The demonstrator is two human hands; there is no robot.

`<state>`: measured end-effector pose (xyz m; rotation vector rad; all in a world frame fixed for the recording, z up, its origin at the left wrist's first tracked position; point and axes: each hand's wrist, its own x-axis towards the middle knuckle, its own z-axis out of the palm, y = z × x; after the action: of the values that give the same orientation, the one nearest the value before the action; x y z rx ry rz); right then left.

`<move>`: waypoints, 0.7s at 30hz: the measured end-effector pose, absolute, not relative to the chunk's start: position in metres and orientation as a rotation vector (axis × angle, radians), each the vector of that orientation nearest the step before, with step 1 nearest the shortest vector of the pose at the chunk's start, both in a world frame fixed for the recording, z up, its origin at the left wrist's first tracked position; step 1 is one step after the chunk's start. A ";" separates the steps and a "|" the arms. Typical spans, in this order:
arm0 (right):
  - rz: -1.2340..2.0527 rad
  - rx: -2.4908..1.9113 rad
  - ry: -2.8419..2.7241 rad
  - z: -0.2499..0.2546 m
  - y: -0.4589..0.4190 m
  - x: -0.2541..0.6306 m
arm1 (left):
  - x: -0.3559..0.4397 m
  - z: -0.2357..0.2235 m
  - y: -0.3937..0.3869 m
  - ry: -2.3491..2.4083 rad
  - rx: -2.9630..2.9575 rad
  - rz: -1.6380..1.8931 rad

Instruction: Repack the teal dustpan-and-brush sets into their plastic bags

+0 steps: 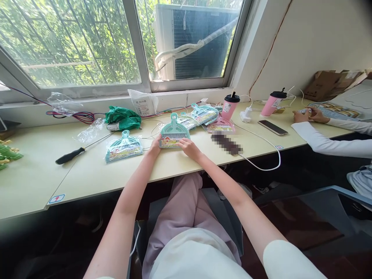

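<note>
A teal mini dustpan and brush set (174, 130) with a printed label rests near the table's front, between my hands. My left hand (156, 145) grips its left edge, while my right hand (188, 148) has its fingers closed on the lower right corner. To the left lies another teal dustpan set (124, 148) in clear plastic. Behind the held one, more wrapped teal sets (203, 113) are piled up, and a pink set (221, 125) lies at their right.
A screwdriver-like black-handled tool (70, 155), a green plastic bag (123, 118) and clear wrappers lie left. Pink cups (229, 106), a phone (272, 127), a white cable (258, 138) and a blurred dark object (226, 143) are right. Another person's hands (309, 115) are at the far right.
</note>
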<state>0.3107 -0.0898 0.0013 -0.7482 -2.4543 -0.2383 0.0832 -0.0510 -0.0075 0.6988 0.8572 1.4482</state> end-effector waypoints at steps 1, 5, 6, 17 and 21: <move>-0.263 -0.742 -2.467 0.002 -0.091 0.311 | 0.083 -0.005 -0.053 0.894 0.638 1.471; -0.235 -0.759 -2.521 0.004 -0.095 0.312 | 0.078 0.010 -0.060 0.962 0.411 1.556; -0.197 -0.787 -2.525 0.004 -0.094 0.311 | 0.077 0.013 -0.062 0.952 0.377 1.577; 0.216 -1.231 -2.223 0.010 -0.102 0.312 | 0.084 0.021 -0.071 0.872 0.349 1.672; 0.159 -1.439 -2.136 0.012 -0.098 0.310 | 0.080 0.020 -0.071 0.847 0.437 1.684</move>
<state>0.3102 -0.0983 0.0116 -1.4388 -2.1361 0.1594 0.0799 -0.0706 0.0204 0.4368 0.8467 1.6843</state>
